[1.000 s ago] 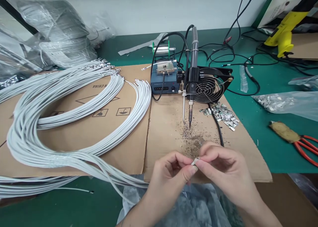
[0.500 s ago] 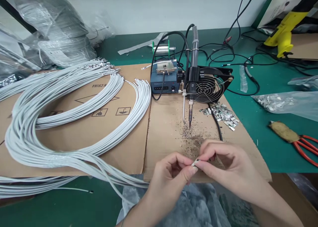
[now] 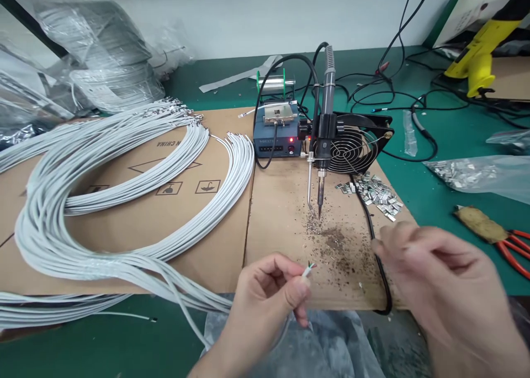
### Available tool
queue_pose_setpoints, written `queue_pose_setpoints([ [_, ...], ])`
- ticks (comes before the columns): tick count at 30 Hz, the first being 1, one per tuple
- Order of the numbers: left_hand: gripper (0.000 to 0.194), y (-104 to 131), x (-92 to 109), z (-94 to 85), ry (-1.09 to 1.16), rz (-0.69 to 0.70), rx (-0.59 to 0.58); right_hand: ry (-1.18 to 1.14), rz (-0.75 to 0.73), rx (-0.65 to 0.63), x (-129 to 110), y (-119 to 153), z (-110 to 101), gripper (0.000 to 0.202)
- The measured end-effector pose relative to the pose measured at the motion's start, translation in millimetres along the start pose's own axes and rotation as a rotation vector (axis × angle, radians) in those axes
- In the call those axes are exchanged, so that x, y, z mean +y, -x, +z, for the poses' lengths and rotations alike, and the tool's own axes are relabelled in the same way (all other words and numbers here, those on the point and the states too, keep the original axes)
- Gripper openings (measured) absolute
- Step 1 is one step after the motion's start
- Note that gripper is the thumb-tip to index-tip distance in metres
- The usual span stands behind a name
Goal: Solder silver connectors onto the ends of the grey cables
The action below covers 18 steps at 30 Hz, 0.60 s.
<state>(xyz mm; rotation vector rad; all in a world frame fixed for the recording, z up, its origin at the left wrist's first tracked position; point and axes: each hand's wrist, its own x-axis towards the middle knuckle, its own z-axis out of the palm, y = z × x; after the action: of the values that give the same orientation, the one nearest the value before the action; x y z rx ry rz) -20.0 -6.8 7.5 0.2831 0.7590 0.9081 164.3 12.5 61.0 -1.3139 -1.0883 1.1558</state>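
Observation:
Between thumb and forefinger, my left hand [image 3: 275, 292] pinches a white cable [image 3: 307, 271] near its end. Small coloured wire ends, green and red among them, stick out of the cable tip. My right hand [image 3: 434, 278] is apart from it, over the right side of the cardboard, and smeared by motion; whether its bent fingers hold anything is unclear. Beyond that hand lies a pile of small metal connector shells [image 3: 379, 195]. A soldering iron [image 3: 323, 163] hangs tip down in a stand, beyond my left hand.
Coiled white cables [image 3: 95, 234] cover the left cardboard. A blue soldering station [image 3: 276, 138], a solder spool [image 3: 271, 83] and a black fan [image 3: 351, 146] stand behind. Red-handled pliers [image 3: 492, 232], a bag of metal parts [image 3: 459, 174] and a yellow tool [image 3: 476, 63] lie at right.
My right hand has left the cable tip and moved to the right. My left hand keeps its pinch, shifted slightly left, and the coloured wire ends now show.

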Motion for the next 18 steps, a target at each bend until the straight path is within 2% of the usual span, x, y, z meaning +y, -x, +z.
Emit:
queue_pose_setpoints([
  [3,0.022,-2.3,-1.2,0.7,0.003,-0.009,-0.017,0.248,0.080,-0.179,7.1,4.3,8.0,0.009],
  [5,0.022,-3.9,-2.2,3.7,0.002,-0.026,-0.021,0.315,0.130,-0.237,11.4,7.3,18.2,0.006],
  [8,0.021,-4.3,-2.5,8.0,0.009,-0.050,-0.028,0.338,0.171,-0.274,12.6,8.7,30.4,0.000],
  [10,0.021,-3.6,-2.7,9.1,-0.001,-0.058,-0.029,0.340,0.177,-0.278,10.8,8.0,33.6,0.004],
  [18,0.012,-1.7,-7.4,8.9,-0.025,-0.001,-0.030,0.372,0.158,-0.301,4.1,7.8,27.7,0.014],
])
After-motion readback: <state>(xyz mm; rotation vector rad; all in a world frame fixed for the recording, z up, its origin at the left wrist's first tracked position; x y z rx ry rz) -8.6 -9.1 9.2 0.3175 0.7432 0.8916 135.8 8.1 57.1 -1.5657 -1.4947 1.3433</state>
